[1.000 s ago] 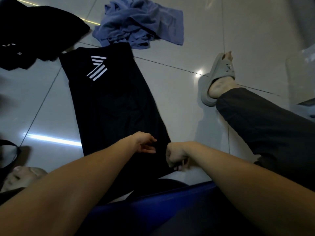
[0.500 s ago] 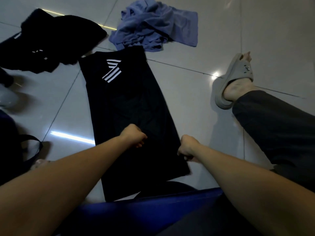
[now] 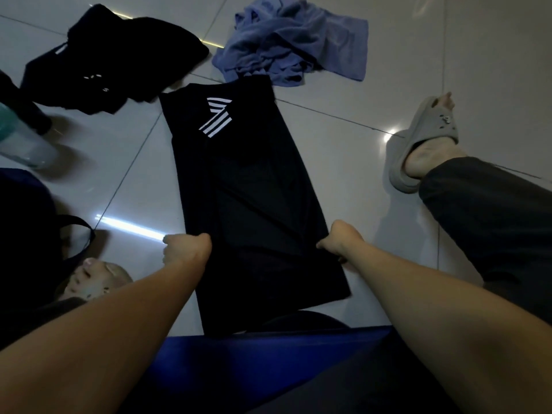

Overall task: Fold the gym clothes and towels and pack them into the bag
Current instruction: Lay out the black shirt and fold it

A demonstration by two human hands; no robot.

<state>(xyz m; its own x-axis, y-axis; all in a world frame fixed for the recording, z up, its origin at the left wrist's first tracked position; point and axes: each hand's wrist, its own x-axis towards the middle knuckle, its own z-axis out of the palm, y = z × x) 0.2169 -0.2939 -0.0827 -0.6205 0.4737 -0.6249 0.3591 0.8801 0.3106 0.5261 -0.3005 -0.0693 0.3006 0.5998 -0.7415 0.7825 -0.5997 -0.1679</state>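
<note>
Black garment [image 3: 251,189] — left hand [image 3: 186,249], right hand [image 3: 340,240] now at opposite edges

A home floor – glossy tiles [image 3: 388,70], slippers [image 3: 424,138], strewn clothes [image 3: 119,55].

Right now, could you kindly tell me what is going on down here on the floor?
A person sitting on the tiled floor is folding a black striped garment, which lies flat as a long narrow strip. The left hand holds its left edge and the right hand its right edge. Beyond it, a blue towel and a second black garment lie crumpled, not yet folded. A dark bag sits at the left.
</note>
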